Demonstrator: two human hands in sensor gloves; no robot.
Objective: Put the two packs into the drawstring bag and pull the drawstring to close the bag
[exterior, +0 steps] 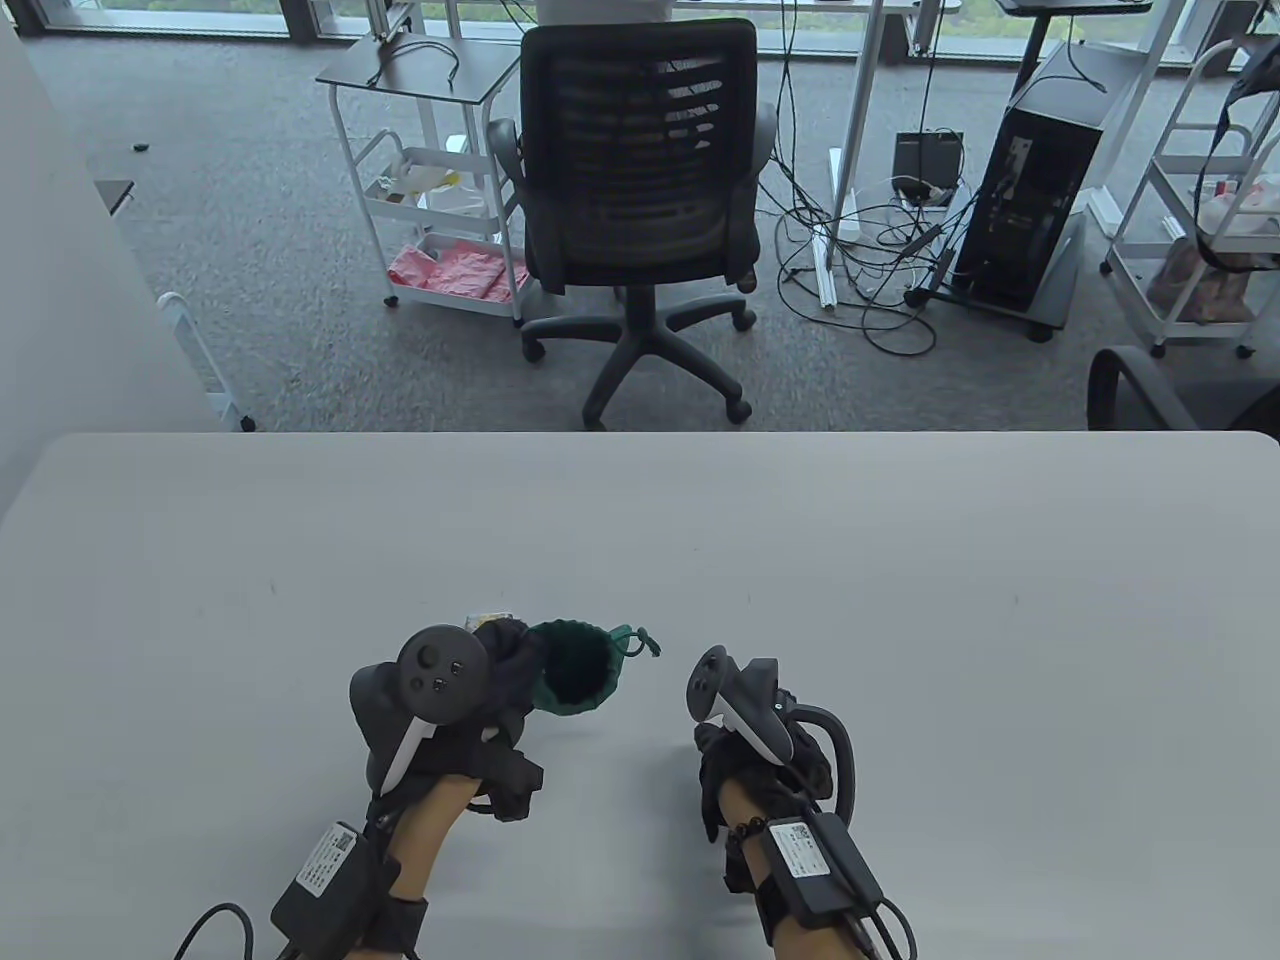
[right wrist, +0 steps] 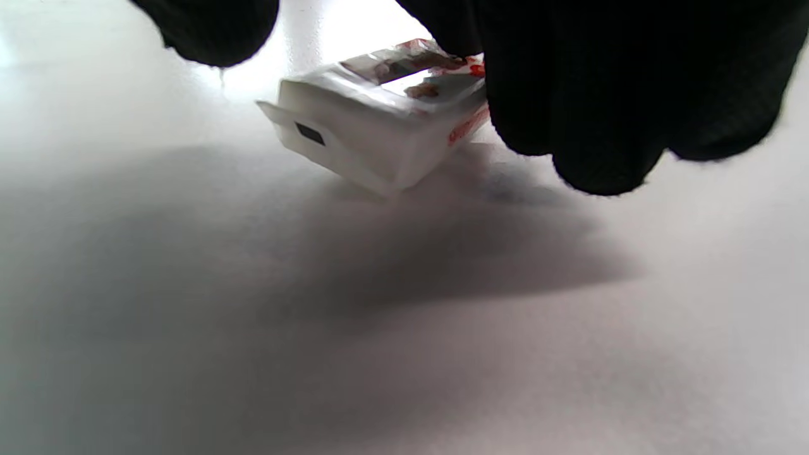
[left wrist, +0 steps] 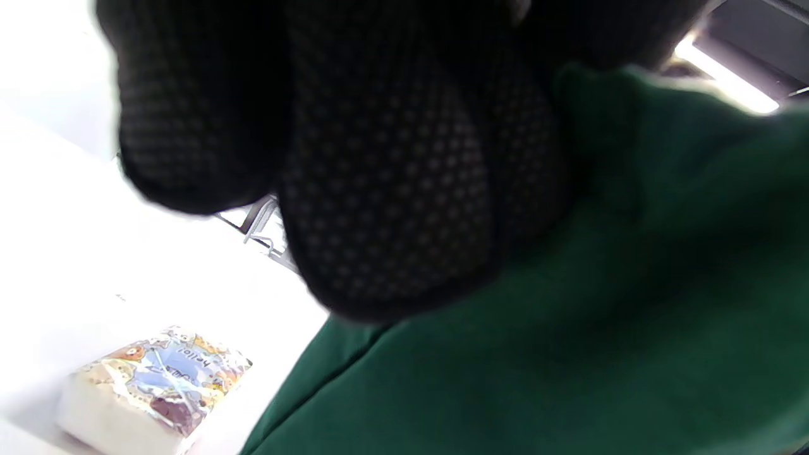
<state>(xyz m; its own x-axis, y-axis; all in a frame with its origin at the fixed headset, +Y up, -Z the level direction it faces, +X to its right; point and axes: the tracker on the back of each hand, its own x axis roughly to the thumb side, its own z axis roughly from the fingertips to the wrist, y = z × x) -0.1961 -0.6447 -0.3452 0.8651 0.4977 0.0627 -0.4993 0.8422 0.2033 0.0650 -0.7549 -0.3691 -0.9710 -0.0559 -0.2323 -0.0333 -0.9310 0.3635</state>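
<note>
On the near part of the grey desk (exterior: 640, 540), the left hand (exterior: 440, 720) holds the green bag (exterior: 572, 668) with its mouth open and facing up. The gloved fingers (left wrist: 385, 189) are curled against the bag's cloth, as the left wrist view shows from close by. The drawstring (exterior: 638, 640) lies loose at the bag's far right edge, its knotted end on the desk.

One pack (left wrist: 152, 392), white with a colourful printed top, lies flat on the desk just beyond the left hand; in the table view only a sliver of it (exterior: 490, 620) peeks out past the knuckles.

The right hand (exterior: 760, 740) is to the right of the bag, apart from it, with its back and tracker facing up. In the right wrist view its fingers (right wrist: 600, 114) are curled round the second pack (right wrist: 385, 120), a white one with red print. This pack is tilted, its near corner at or just above the desk and its far end up among the fingertips. The table view hides it entirely beneath the hand.

So the left grip is closed on the bag, and the right grip is closed on the second pack. Neither pack can be seen inside the bag, though its dark interior is not clearly visible.

Beyond the desk stand a black office chair (exterior: 640, 160), a white trolley (exterior: 430, 180) and a computer tower (exterior: 1030, 190) with cables on the carpet.
</note>
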